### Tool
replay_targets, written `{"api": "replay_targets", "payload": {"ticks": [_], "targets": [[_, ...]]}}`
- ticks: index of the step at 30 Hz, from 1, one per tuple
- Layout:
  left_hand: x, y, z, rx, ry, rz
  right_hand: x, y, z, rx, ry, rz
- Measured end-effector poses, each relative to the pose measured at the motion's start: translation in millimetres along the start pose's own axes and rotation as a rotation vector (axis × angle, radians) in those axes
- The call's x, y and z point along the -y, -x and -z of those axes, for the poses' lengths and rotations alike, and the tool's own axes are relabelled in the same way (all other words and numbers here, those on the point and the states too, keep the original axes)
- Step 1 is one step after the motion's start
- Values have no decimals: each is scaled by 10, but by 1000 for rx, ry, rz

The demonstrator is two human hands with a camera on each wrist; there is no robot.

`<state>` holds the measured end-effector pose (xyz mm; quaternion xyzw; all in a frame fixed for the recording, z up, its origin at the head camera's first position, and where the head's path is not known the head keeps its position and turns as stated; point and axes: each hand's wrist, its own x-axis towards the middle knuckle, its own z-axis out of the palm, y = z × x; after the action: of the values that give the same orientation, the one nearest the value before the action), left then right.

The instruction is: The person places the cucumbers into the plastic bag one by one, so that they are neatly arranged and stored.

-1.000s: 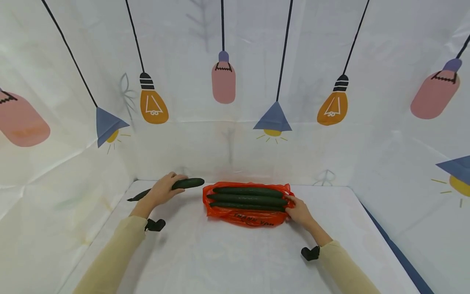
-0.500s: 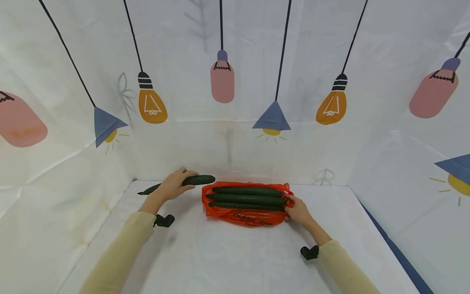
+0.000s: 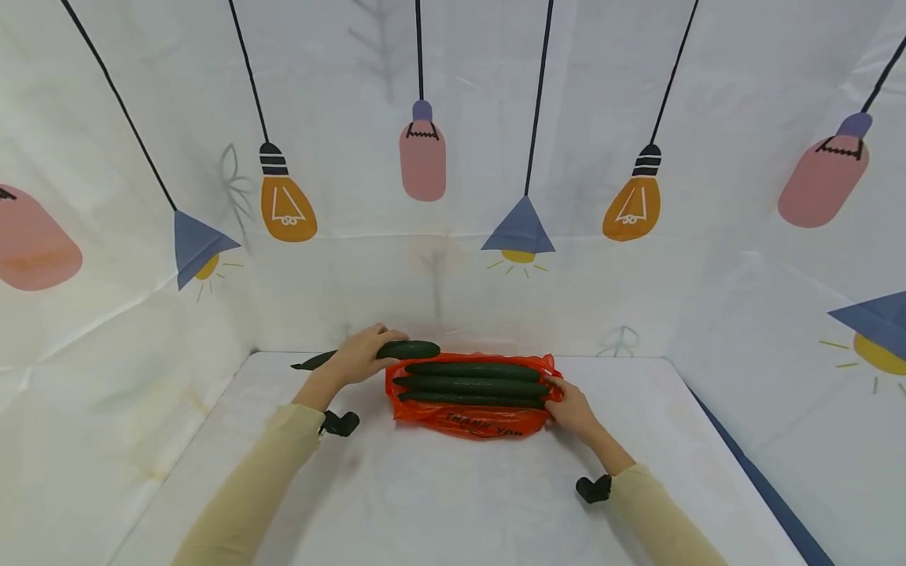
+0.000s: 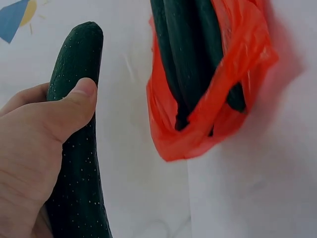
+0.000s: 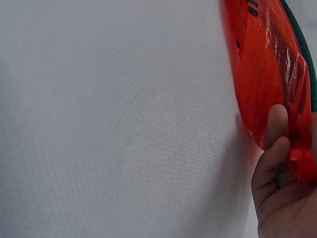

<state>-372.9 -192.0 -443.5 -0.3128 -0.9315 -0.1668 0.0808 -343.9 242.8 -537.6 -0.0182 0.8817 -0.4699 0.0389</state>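
My left hand grips a dark green cucumber around its middle, held up off the table. In the left wrist view the thumb lies along that cucumber, whose rounded end points away. The cucumber's front end is just over the left edge of a red plastic bag printed THANK YOU. Three cucumbers lie side by side in the bag's opening. At the bag's right end my right hand holds the plastic edge. Up close in the right wrist view, fingers curl against the red bag.
A white-covered table lies under everything. A white sheet printed with hanging lamps rises behind and at both sides. Black wrist bands sit on both wrists.
My left hand has carried the cucumber to the right, so its front end now reaches the bag's left edge. My right hand keeps its place at the bag's right end.
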Motion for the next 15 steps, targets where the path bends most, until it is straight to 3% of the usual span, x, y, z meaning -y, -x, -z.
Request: {"api": "replay_targets", "payload": {"ticks": [15], "targets": [[-339,-328,-126,70,-18,-44,18,18,3,8,-2,6]]}}
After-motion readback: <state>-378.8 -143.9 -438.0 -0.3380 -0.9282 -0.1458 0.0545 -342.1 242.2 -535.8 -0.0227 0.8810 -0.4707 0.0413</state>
